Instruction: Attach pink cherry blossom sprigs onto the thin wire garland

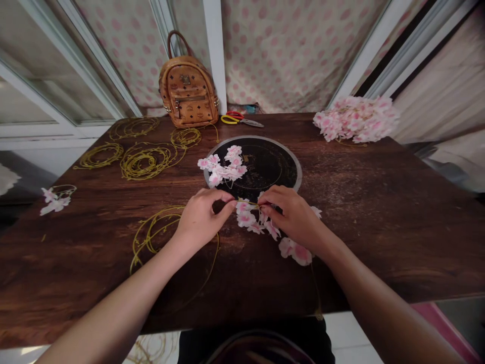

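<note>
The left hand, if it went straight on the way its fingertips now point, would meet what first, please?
Probably the pink flowers just beyond the left hand; if they hang lower than its path, the right hand would likely come first. Depth is unclear here.

Your table [386, 202] is dark brown wood. At its far edge stands a brown backpack [188, 96], with scissors [250, 122] lying just beside; yellow-green wire coils [132, 167] lie to your left, near pale flowers [56, 205]; a pink flower heap [358, 120] lies far right; a black disc [271, 162] sits centrally.
</note>
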`<control>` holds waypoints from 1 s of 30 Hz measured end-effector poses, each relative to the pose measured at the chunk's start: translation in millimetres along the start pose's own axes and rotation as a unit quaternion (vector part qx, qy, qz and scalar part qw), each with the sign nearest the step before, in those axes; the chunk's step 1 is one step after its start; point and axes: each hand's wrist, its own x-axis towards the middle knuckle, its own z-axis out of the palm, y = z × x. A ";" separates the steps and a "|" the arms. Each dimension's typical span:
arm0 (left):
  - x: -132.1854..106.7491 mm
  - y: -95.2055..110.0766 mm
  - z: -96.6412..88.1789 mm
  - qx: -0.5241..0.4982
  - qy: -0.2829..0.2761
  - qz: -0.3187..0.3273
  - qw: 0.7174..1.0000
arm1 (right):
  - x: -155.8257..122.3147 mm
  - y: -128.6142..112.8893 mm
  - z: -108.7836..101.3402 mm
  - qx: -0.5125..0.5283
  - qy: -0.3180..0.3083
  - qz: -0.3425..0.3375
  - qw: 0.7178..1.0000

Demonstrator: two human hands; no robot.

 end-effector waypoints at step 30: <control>-6.1 5.8 19.5 -0.126 -0.034 0.008 0.991 | 0.9 -12.9 20.9 0.134 0.021 0.093 0.986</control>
